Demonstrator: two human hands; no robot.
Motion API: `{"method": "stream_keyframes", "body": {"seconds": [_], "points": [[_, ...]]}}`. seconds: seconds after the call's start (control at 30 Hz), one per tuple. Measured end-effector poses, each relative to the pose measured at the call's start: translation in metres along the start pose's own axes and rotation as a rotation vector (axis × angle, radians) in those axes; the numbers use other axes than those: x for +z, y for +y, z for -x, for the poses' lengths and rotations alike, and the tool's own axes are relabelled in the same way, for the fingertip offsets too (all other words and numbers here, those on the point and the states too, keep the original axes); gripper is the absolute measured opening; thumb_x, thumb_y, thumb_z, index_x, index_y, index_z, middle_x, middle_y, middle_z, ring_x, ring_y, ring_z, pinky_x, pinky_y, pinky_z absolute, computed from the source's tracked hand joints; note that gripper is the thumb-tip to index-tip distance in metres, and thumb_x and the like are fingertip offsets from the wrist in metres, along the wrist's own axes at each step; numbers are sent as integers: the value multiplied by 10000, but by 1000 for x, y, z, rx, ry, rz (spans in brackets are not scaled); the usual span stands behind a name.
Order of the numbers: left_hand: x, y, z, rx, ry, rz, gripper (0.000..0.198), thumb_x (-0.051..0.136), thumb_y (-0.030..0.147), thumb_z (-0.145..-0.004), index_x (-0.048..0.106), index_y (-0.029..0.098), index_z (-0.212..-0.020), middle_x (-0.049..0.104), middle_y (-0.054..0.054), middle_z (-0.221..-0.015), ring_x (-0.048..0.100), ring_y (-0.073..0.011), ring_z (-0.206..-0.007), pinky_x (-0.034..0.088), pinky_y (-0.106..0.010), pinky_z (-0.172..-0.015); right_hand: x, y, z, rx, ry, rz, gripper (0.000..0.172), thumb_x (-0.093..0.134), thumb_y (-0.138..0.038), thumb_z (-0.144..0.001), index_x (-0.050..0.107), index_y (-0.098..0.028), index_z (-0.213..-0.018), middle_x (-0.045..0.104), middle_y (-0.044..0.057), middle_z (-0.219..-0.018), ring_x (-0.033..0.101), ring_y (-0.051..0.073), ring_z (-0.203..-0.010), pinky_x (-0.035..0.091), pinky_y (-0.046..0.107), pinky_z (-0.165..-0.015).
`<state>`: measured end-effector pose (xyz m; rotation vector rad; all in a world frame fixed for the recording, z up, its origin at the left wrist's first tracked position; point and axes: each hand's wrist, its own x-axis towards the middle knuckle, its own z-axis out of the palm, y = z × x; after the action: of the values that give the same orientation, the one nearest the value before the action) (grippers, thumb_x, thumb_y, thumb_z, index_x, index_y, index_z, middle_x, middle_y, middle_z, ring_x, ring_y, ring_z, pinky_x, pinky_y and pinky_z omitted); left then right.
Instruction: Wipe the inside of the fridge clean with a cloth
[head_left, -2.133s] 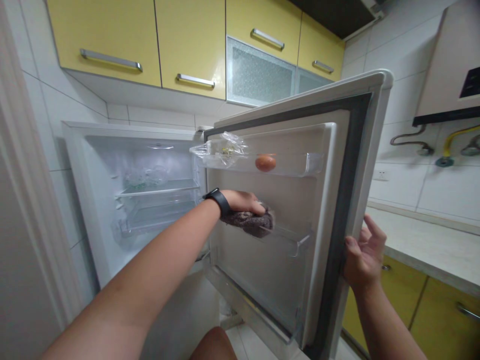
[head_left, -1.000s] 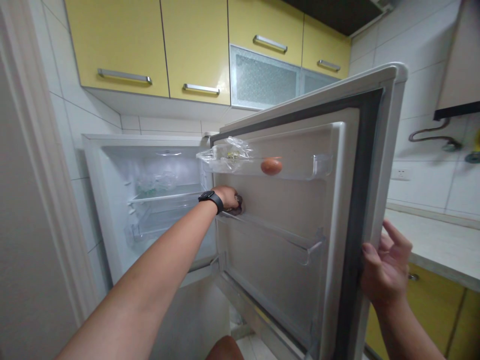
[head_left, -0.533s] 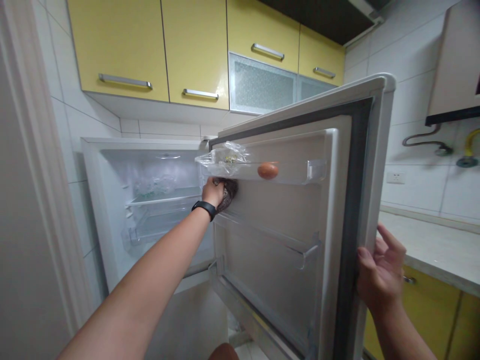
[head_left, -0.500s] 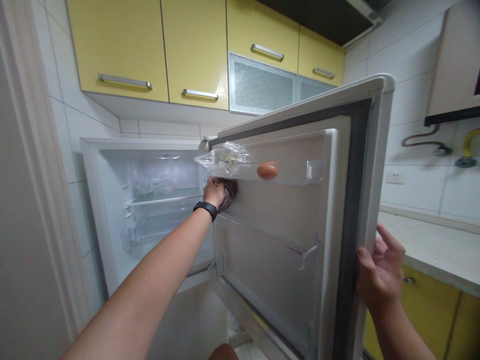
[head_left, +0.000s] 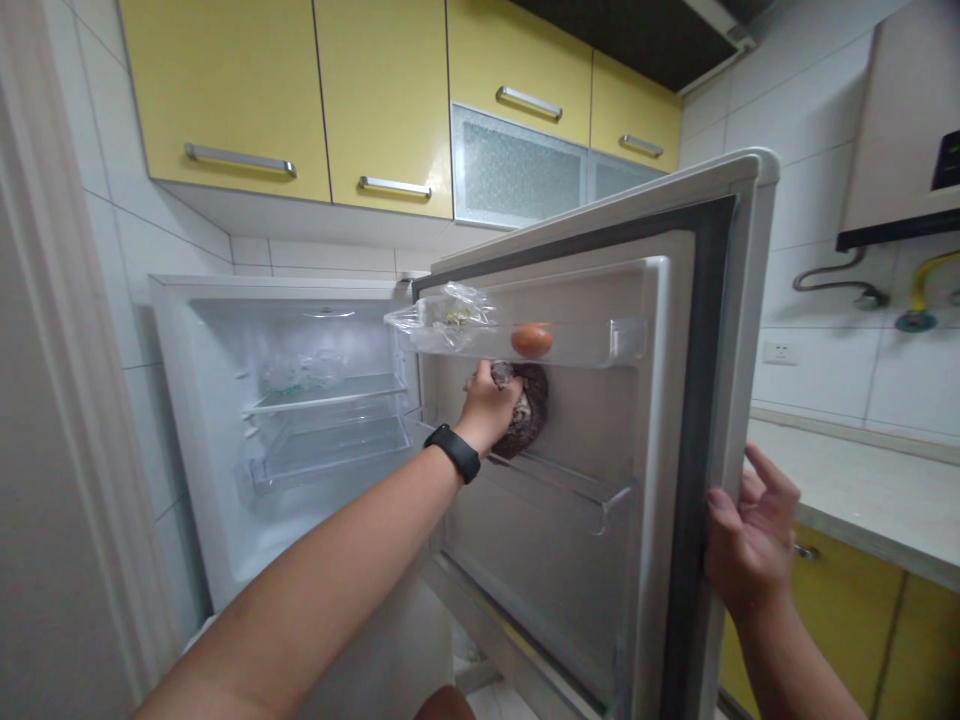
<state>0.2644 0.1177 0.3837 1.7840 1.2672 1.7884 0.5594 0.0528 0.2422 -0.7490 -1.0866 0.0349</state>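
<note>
My left hand (head_left: 489, 405), with a black band on its wrist, is closed on a bag with dark brown contents (head_left: 532, 412). The bag is at the middle door shelf (head_left: 559, 478); whether it rests on that shelf I cannot tell. My right hand (head_left: 754, 540) is wrapped around the outer edge of the open fridge door (head_left: 555, 575), its thumb on the inner side. Directly above the bag, the top door shelf (head_left: 581, 343) holds a brown egg (head_left: 532, 340) and a crumpled clear plastic bag (head_left: 454, 315).
To the left stands the fridge's lit interior, where a clear bag (head_left: 304, 370) lies on a glass shelf (head_left: 330, 393). Yellow cabinets (head_left: 382, 90) hang overhead. A pale countertop (head_left: 862, 480) runs behind the door on the right, below a water heater (head_left: 900, 130).
My left hand has moved right along the door with the dark bag, bringing more of it into view. My right hand keeps its hold on the door edge.
</note>
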Motion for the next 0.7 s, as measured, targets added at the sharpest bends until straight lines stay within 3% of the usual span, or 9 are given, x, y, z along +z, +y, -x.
{"method": "stream_keyframes", "body": {"seconds": [0.07,0.2,0.27,0.4,0.6,0.7], "points": [[9,19,22,156,-72,-108,351,748,397,-852,590,232,-1118,662,-95,-1097,632,-274,-1133,500,-432,-1053,0,-1,1,-3,-3,24,804,723,-540,-840,431,-304,-1551,710,191,-1310,718,282,-1009,511,566,-972],[15,48,47,757,-372,-486,466,717,400,-896,576,219,-1302,564,-152,-1318,584,-304,-1183,517,-460,-1057,-1,-4,2,1,-7,79,791,698,-520,-855,415,-305,-1561,701,181,-1336,717,278,-1039,496,599,-1054],[12,52,43,962,-483,-608,421,673,426,-935,616,237,-1306,563,-155,-1356,577,-316,-1197,520,-466,-1051,-1,-4,0,-6,-13,64,778,698,-499,-857,418,-310,-1558,692,175,-1352,713,280,-1091,486,594,-1087],[4,44,21,1220,-666,-694,287,665,462,-944,746,291,-1160,598,-130,-1395,566,-321,-1242,515,-456,-1062,-1,0,-4,-8,-25,42,764,695,-504,-858,427,-314,-1548,706,165,-1309,720,266,-1033,504,577,-1059],[-9,17,-8,1213,-822,-803,361,737,399,-899,771,340,-1253,672,-106,-1392,564,-323,-1274,491,-439,-1094,-1,5,-4,29,-19,27,814,702,-572,-851,407,-311,-1564,704,184,-1345,716,273,-1074,517,558,-997],[-24,-6,-28,1071,-866,-849,339,729,370,-895,790,314,-1224,681,-129,-1387,581,-318,-1286,444,-455,-1152,-2,5,-3,48,-17,55,836,692,-604,-848,396,-319,-1577,709,188,-1349,720,280,-1057,520,559,-967]]}}
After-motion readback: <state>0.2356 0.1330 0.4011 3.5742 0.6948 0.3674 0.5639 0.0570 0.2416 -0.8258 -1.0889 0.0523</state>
